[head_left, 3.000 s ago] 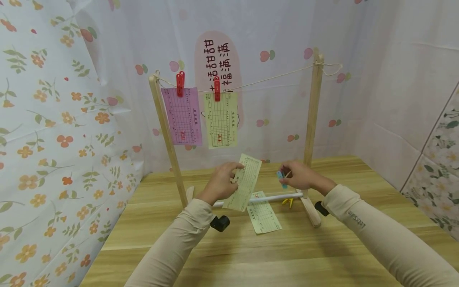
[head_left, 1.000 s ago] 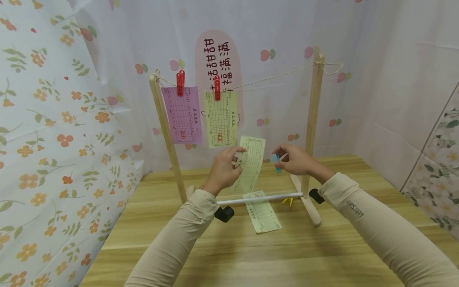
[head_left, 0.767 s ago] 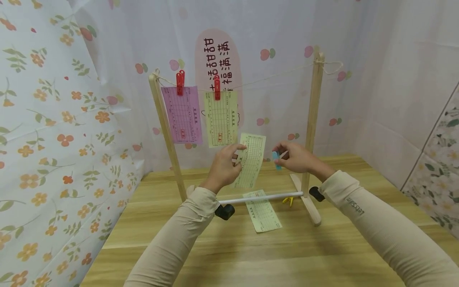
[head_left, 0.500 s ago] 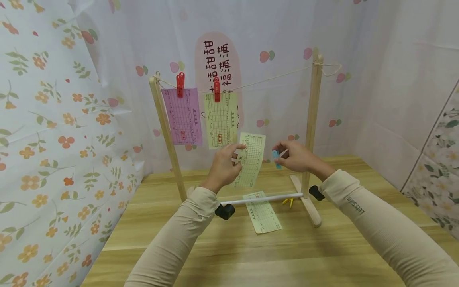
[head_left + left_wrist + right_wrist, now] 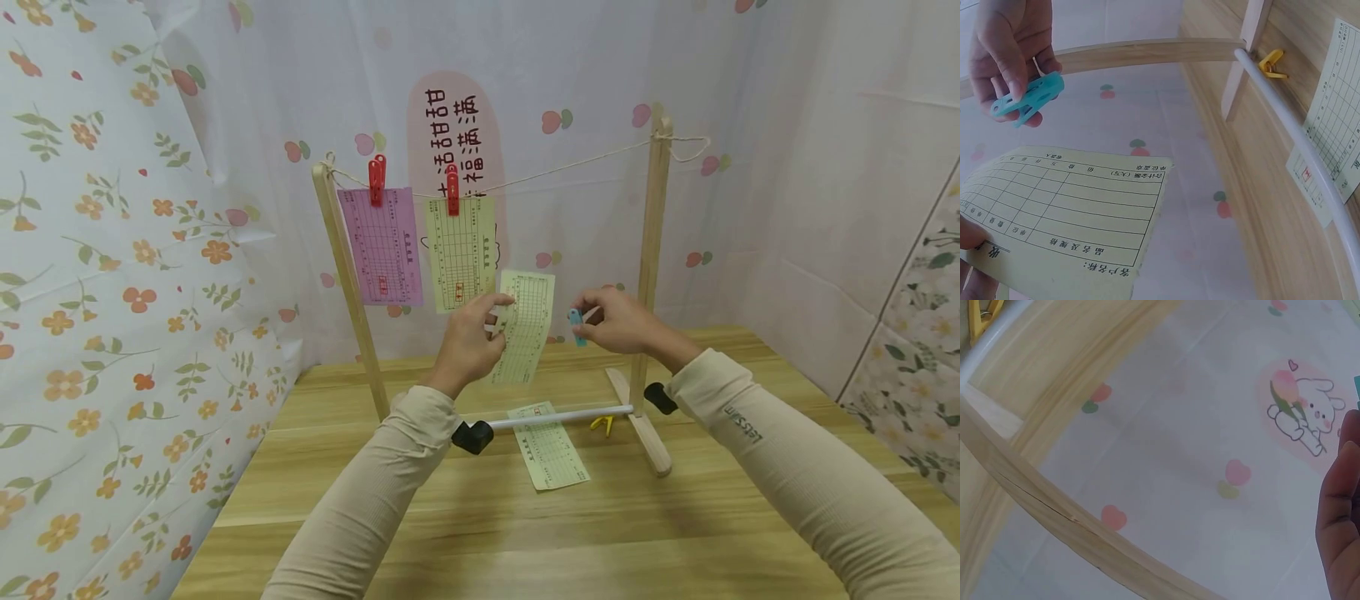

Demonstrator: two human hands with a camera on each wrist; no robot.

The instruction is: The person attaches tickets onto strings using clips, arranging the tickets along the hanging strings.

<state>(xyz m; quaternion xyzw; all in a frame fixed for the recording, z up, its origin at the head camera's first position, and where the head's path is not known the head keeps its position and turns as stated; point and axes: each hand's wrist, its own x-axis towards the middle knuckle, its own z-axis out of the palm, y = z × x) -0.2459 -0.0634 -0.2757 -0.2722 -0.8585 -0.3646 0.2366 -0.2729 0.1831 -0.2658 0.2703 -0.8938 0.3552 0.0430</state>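
My left hand (image 5: 471, 343) pinches a pale yellow receipt slip (image 5: 527, 329) by its left edge, holding it upright in the air between the two posts. To its right, my right hand (image 5: 618, 321) pinches a teal clothespin (image 5: 1036, 97) between thumb and fingers, apart from the slip. Above them a string (image 5: 562, 169) runs between the posts. A purple slip (image 5: 382, 250) and a yellow slip (image 5: 460, 250) hang from it, each under a red clothespin (image 5: 453, 190). The right wrist view catches only part of my right hand's fingers and a sliver of teal.
Wooden posts (image 5: 651, 250) stand left and right, joined low by a white rod (image 5: 577, 414). Another yellow slip (image 5: 555, 454) lies on the table (image 5: 480, 550) under the rod, near a yellow clothespin (image 5: 603, 425). A patterned curtain (image 5: 585, 75) hangs behind.
Both hands have risen from just above the rod, carrying the slip and the teal clothespin upward. The slip has turned more upright. In the last half second they move only slightly higher.
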